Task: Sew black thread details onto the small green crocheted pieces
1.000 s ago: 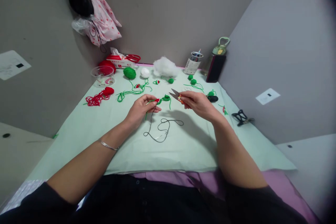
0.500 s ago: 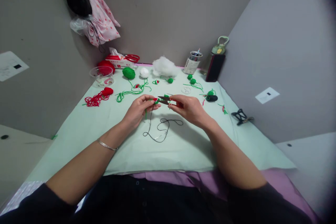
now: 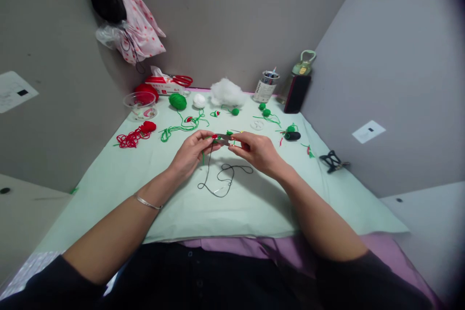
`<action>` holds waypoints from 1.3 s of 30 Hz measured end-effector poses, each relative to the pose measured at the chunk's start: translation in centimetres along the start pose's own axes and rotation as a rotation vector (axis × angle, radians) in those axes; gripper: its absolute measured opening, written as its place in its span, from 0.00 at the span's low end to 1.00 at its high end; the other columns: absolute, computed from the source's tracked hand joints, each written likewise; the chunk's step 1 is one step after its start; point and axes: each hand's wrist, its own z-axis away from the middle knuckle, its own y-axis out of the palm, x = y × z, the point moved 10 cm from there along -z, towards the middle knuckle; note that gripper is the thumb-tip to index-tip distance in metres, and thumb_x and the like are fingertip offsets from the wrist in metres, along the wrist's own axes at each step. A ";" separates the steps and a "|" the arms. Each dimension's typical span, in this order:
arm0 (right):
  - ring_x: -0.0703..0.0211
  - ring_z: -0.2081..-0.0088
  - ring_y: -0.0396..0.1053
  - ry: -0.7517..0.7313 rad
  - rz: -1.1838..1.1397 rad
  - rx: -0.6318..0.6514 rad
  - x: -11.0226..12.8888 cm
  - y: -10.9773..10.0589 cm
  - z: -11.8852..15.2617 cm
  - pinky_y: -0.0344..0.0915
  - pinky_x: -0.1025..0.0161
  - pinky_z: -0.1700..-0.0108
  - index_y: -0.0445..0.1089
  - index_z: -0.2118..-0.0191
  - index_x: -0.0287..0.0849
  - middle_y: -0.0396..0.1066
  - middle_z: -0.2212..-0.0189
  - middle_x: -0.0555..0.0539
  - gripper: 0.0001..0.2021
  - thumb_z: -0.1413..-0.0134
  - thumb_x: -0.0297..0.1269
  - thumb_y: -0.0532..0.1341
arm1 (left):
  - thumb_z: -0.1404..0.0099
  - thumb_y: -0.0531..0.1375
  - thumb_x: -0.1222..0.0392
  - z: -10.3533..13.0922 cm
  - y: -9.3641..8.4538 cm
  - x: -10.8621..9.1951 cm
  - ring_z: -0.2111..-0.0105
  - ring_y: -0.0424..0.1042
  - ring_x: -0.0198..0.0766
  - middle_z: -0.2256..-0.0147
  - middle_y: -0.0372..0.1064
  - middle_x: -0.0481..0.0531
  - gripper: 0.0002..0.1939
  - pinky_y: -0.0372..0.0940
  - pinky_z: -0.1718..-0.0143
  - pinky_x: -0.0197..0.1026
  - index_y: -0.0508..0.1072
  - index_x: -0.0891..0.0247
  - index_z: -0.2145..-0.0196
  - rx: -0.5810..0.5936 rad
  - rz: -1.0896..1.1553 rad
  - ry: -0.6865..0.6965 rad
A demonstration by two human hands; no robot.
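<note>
Between its thumb and fingers my left hand (image 3: 191, 152) pinches a small red and green crocheted piece (image 3: 214, 137). My right hand (image 3: 257, 151) grips small dark thread snips (image 3: 224, 139), whose blades reach the crocheted piece. A black thread (image 3: 208, 169) hangs from the piece and runs in loops over the pale green cloth (image 3: 254, 218), with a needle (image 3: 220, 188) lying among the loops. A short green yarn end hangs below my left fingers. The exact spot where the blades touch is too small to tell.
Along the back stand a green yarn ball (image 3: 178, 101), a white yarn ball (image 3: 199, 101), white stuffing (image 3: 227, 92), a pen can (image 3: 266, 86), a bottle (image 3: 304, 64) and a phone (image 3: 298, 94). Red yarn (image 3: 135, 136) lies left, a black hair clip (image 3: 332, 161) right.
My right hand has moved slightly left, bringing the snips closer to my left fingers. The snips' blades have shifted onto the crocheted piece. My left hand has stayed nearly still.
</note>
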 end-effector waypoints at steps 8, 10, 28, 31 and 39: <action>0.63 0.72 0.64 -0.044 0.069 -0.041 0.4 0.2 0.1 0.52 0.66 0.69 0.76 0.53 0.46 0.73 0.71 0.48 0.12 0.36 0.44 0.60 | 0.37 0.65 0.66 0.1 0.2 0.0 0.60 0.78 0.36 0.59 0.76 0.54 0.05 0.68 0.44 0.44 0.73 0.66 0.62 0.024 0.011 -0.016; 0.63 0.72 0.64 -0.047 0.079 -0.042 0.4 0.3 0.2 0.51 0.66 0.69 0.76 0.52 0.46 0.74 0.70 0.48 0.12 0.36 0.44 0.60 | 0.37 0.65 0.66 0.0 0.2 0.1 0.60 0.78 0.36 0.59 0.76 0.54 0.05 0.68 0.44 0.44 0.73 0.66 0.62 0.023 0.014 -0.018; 0.63 0.74 0.60 -0.008 -0.028 0.003 0.3 0.4 0.1 0.52 0.66 0.69 0.76 0.54 0.46 0.68 0.76 0.51 0.12 0.36 0.45 0.60 | 0.37 0.65 0.66 0.1 0.4 0.2 0.58 0.78 0.37 0.59 0.77 0.54 0.05 0.69 0.45 0.44 0.74 0.67 0.62 0.058 0.012 -0.007; 0.64 0.74 0.60 -0.002 -0.037 -0.005 0.3 0.4 0.1 0.52 0.66 0.68 0.76 0.52 0.46 0.67 0.76 0.52 0.13 0.36 0.46 0.60 | 0.37 0.65 0.66 0.2 0.6 0.3 0.57 0.77 0.38 0.58 0.77 0.55 0.06 0.68 0.45 0.46 0.74 0.66 0.62 0.062 -0.002 -0.014; 0.64 0.74 0.60 0.000 -0.042 -0.021 0.4 0.5 0.2 0.53 0.66 0.68 0.75 0.52 0.44 0.68 0.76 0.52 0.14 0.37 0.47 0.60 | 0.40 0.67 0.65 0.2 0.8 -0.3 0.55 0.76 0.37 0.58 0.75 0.52 0.10 0.67 0.44 0.44 0.73 0.65 0.60 0.088 -0.001 0.034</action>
